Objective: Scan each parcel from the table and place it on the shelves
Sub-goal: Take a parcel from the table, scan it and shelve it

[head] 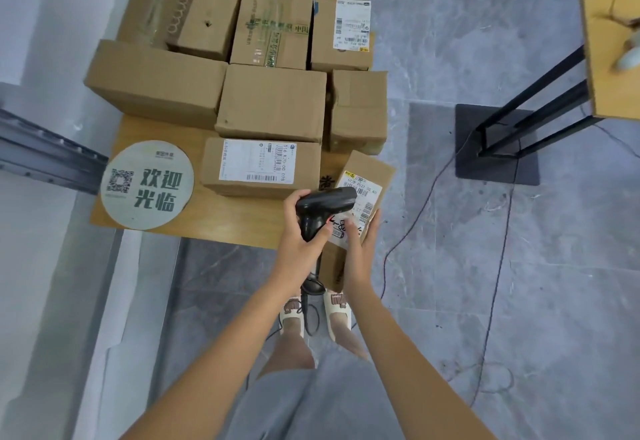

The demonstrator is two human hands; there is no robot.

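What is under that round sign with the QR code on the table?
The round sign lies flat on the wooden table, beside a labelled parcel. Bare tabletop shows around its edge; whatever is directly beneath the disc is covered and cannot be seen.

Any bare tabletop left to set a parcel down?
One strip of table along the near edge, between the round sign and the left hand with the scanner. Behind it, boxes sit packed edge to edge to the far side.

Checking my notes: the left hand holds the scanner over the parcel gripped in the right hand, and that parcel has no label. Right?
Not quite: the head view shows a white label on the parcel. The left hand does hold the scanner, the right hand the parcel.
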